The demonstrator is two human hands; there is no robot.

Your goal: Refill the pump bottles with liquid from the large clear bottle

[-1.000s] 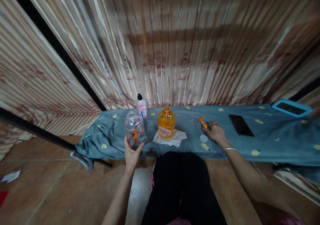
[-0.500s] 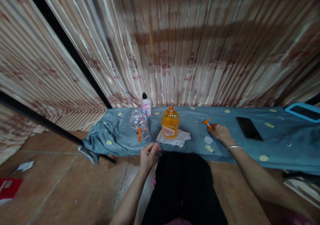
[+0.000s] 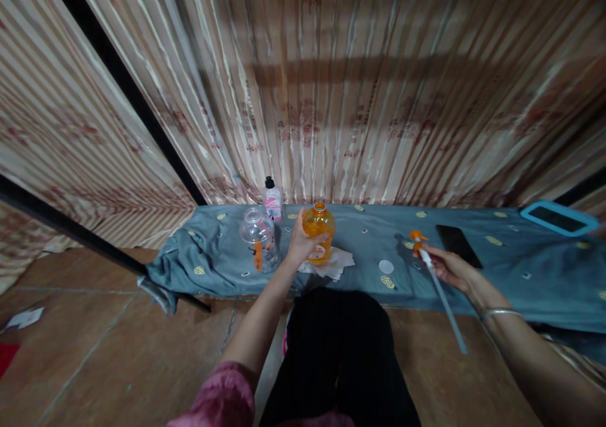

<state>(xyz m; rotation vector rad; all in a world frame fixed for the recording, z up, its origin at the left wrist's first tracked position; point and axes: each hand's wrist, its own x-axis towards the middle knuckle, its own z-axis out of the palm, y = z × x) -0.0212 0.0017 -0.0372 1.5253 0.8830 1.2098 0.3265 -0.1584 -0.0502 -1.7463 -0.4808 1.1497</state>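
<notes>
My left hand (image 3: pixel 303 242) is wrapped round the left side of an orange see-through bottle (image 3: pixel 324 225), which stands upright with its mouth uncovered. Under the bottle lies a crumpled white paper (image 3: pixel 339 264). Out to the right, my right hand (image 3: pixel 447 268) grips an orange pump head (image 3: pixel 418 240) by its white collar; its long pale tube (image 3: pixel 447 313) slants down over the front edge of the bench. Left of the orange bottle stands a clear, uncapped plastic bottle (image 3: pixel 258 240) with an orange label. A small pink-labelled bottle (image 3: pixel 273 201) with a black cap is behind it.
The bench has a teal cloth (image 3: pixel 360 288) over it. A white disc (image 3: pixel 386 266) lies on the cloth. A black phone (image 3: pixel 458 245) and a blue-framed tablet (image 3: pixel 558 218) lie at the right. A striped curtain (image 3: pixel 303 98) hangs behind, with dark poles (image 3: pixel 127 105) at the left.
My left hand has moved up and forward onto the orange bottle. My right hand has lifted the pump head off the cloth and moved right, with the tube now pointing down towards me.
</notes>
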